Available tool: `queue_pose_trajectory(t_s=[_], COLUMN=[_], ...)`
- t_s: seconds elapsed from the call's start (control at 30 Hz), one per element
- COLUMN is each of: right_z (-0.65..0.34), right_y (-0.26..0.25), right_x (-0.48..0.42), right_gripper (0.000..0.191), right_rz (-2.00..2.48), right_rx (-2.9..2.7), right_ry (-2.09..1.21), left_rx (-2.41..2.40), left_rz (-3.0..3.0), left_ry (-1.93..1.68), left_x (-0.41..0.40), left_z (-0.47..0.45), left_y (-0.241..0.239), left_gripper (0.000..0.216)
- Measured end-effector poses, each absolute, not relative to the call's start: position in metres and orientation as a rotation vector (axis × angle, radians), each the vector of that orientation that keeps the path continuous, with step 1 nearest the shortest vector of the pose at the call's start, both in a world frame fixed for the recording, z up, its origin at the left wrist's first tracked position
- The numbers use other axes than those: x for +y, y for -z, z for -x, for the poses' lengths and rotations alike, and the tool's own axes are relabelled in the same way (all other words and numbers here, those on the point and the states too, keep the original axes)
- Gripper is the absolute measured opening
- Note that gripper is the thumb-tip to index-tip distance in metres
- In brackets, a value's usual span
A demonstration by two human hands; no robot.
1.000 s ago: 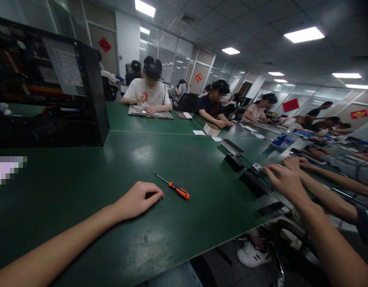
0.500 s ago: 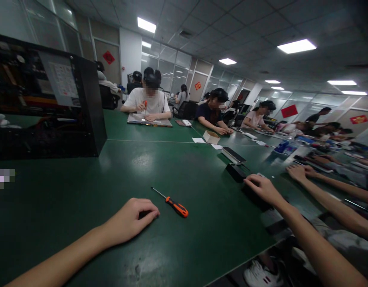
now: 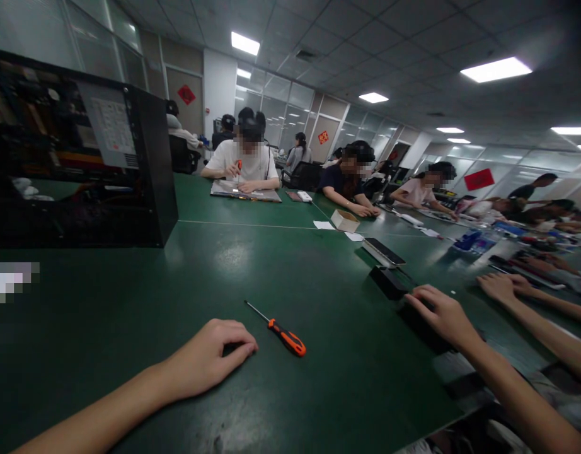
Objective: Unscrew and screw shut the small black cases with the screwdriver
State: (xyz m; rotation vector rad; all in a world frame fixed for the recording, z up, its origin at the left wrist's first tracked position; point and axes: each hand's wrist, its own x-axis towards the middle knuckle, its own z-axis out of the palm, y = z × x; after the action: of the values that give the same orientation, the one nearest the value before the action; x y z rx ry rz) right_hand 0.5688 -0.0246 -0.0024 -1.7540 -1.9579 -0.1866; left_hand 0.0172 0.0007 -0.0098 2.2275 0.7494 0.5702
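My left hand [image 3: 224, 353] rests on the green table [image 3: 224, 277], loosely closed with thumb and fingertips together and nothing visible in it. Just right of its fingertips lies a screwdriver [image 3: 287, 337] with an orange and black handle, its shaft pointing up and left. My right hand [image 3: 442, 312] lies farther right, its bent fingers and thumb apart, with no object visible in its grasp. Close to its fingertips is a black box-like object [image 3: 389, 282]; I cannot tell whether they touch. The underside of this hand is hidden.
An open computer case [image 3: 151, 170] stands at left. Beyond the black object lie a flat dark-topped device [image 3: 384, 252] and a small open box [image 3: 345, 221]. A neighbour's hand [image 3: 498, 287] rests at right. Across the table a person works on a flat panel [image 3: 246, 191].
The view has swung slightly left, shifting most things rightward in the picture. Both hands and the screwdriver keep about the same places on the table.
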Motion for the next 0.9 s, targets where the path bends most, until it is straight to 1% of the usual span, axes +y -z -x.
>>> queue_pose_trajectory(t_s=[0.3, 0.9], right_z=[-0.568, -0.561], right_y=[0.001, 0.000], right_x=[-0.016, -0.011], right_gripper=[0.059, 0.052], right_rz=[1.813, 1.864], right_rx=[-2.042, -2.153], right_ry=[0.068, 0.086], left_rx=[0.743, 0.683], left_rz=[-2.239, -2.288], left_ry=[-0.568, -0.625], left_x=[0.000, 0.002], left_z=[-0.017, -0.017], left_y=[0.006, 0.012], left_gripper=[0.024, 0.022])
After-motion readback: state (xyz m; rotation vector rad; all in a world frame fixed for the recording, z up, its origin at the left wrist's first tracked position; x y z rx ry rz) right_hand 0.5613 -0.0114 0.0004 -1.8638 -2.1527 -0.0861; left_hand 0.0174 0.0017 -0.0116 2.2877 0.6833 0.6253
